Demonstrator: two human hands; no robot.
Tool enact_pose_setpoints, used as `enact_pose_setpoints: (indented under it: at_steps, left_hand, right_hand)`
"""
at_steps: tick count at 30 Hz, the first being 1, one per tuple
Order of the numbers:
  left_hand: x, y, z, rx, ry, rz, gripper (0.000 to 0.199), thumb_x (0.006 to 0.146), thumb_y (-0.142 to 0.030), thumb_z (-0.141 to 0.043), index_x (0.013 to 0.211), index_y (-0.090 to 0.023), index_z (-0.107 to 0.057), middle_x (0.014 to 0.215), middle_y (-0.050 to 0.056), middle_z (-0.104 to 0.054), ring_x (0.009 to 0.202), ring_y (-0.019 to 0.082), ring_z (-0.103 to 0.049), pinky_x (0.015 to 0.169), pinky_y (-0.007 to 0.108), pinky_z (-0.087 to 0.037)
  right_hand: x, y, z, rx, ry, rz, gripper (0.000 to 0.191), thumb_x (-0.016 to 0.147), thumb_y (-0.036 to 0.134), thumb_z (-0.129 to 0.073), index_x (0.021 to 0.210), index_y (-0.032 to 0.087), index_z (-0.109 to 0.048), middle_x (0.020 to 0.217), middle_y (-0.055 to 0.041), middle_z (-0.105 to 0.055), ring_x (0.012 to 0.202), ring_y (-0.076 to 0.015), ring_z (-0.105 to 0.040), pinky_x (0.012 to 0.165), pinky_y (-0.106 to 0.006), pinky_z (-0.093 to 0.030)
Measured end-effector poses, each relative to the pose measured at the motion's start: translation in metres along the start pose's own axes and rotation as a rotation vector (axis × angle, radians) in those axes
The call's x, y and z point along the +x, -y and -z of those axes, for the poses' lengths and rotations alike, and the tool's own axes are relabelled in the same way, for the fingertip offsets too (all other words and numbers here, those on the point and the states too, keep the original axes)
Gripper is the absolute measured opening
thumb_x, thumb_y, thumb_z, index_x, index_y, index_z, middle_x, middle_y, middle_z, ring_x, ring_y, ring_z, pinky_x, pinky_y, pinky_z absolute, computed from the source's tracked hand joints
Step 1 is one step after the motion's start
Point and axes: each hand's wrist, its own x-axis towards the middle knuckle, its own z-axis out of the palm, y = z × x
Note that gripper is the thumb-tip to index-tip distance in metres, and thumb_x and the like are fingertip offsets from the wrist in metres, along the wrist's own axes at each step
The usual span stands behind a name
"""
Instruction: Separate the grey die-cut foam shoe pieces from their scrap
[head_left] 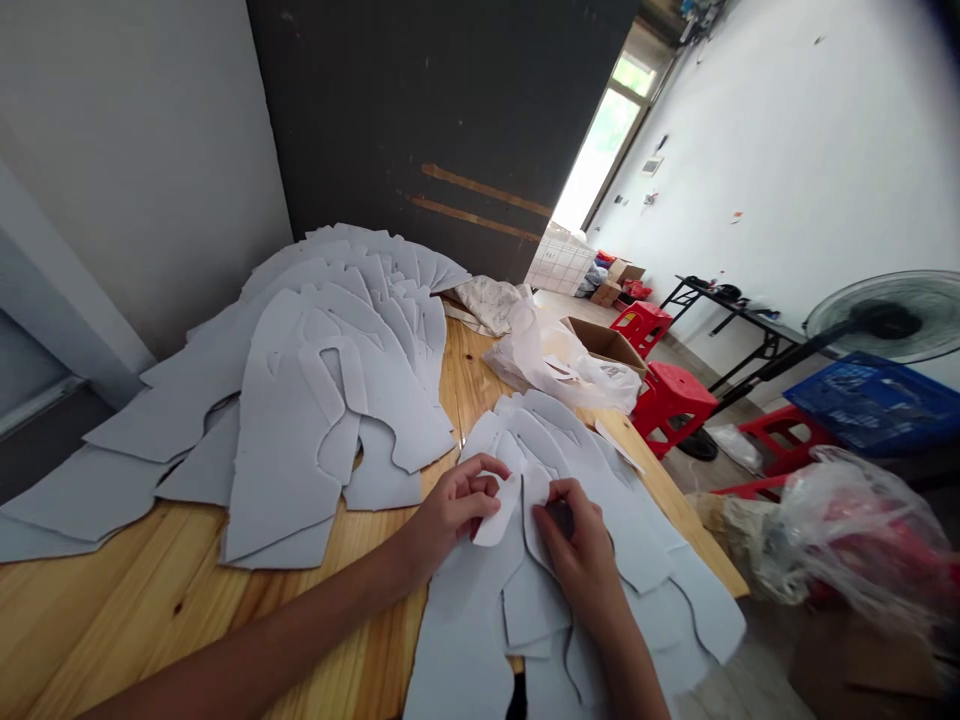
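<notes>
My left hand pinches a small white strip with a rounded end between thumb and fingers, just left of a narrow slot. The strip hangs over a pale grey cut sheet, the top one of a small fanned stack at the table's right edge. My right hand is across the slot, thumb and forefinger closed at the edge of another white piece. Something dark shows inside the curled right fingers; I cannot make out what it is.
A larger fanned pile of similar grey sheets covers the left of the wooden table. A white plastic bag and a cardboard box sit beyond. Red stools, a blue crate and a fan stand right.
</notes>
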Motion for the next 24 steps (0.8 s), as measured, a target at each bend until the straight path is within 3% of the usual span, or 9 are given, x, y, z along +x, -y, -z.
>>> enact_pose_setpoints:
  at_steps: [7, 13, 19, 22, 24]
  left_hand:
    - [-0.001, 0.0, 0.0, 0.003, -0.002, 0.013, 0.032, 0.069, -0.027, -0.075, 0.098, -0.022, -0.066, 0.066, -0.009, -0.044, 0.058, 0.009, -0.037, 0.056, 0.026, -0.025]
    - [0.0, 0.001, 0.0, 0.021, -0.008, 0.009, 0.031, 0.069, -0.028, -0.075, 0.098, -0.022, -0.066, 0.066, -0.008, -0.044, 0.058, 0.01, -0.036, 0.056, 0.026, -0.022]
    - [0.002, 0.005, 0.004, 0.028, 0.018, -0.007, 0.03, 0.07, -0.028, -0.074, 0.099, -0.022, -0.066, 0.065, -0.008, -0.045, 0.058, 0.01, -0.038, 0.055, 0.025, -0.025]
    - [0.002, 0.006, 0.006, 0.027, 0.031, -0.014, 0.029, 0.071, -0.026, -0.072, 0.099, -0.023, -0.066, 0.065, -0.008, -0.046, 0.058, 0.01, -0.039, 0.054, 0.024, -0.027]
    - [0.003, 0.007, 0.006, 0.033, 0.036, -0.018, 0.029, 0.07, -0.025, -0.072, 0.098, -0.023, -0.066, 0.065, -0.008, -0.047, 0.058, 0.01, -0.039, 0.054, 0.024, -0.027]
  right_hand:
    - [-0.001, 0.002, -0.002, -0.046, 0.002, 0.012, 0.016, 0.1, 0.04, -0.055, 0.107, 0.026, -0.06, 0.106, -0.0062, -0.07, 0.102, -0.0297, -0.059, 0.093, -0.045, -0.045]
    - [0.003, -0.001, -0.003, -0.051, -0.042, 0.166, 0.017, 0.099, 0.031, -0.056, 0.115, 0.026, -0.06, 0.136, -0.0109, -0.064, 0.125, -0.0319, -0.057, 0.107, -0.051, -0.042]
    - [0.006, 0.0, -0.004, -0.013, -0.098, 0.102, 0.022, 0.095, 0.037, -0.062, 0.112, 0.024, -0.067, 0.121, -0.0127, -0.068, 0.116, -0.0326, -0.062, 0.101, -0.049, -0.048]
    - [0.014, 0.001, 0.002, 0.013, -0.045, -0.003, 0.022, 0.089, 0.041, -0.067, 0.101, 0.023, -0.069, 0.093, -0.0063, -0.07, 0.089, -0.0281, -0.064, 0.081, -0.041, -0.052]
    - [0.021, 0.003, 0.007, 0.052, 0.039, -0.052, 0.021, 0.086, 0.043, -0.069, 0.09, 0.022, -0.068, 0.077, -0.0015, -0.065, 0.073, -0.0233, -0.059, 0.068, -0.035, -0.047]
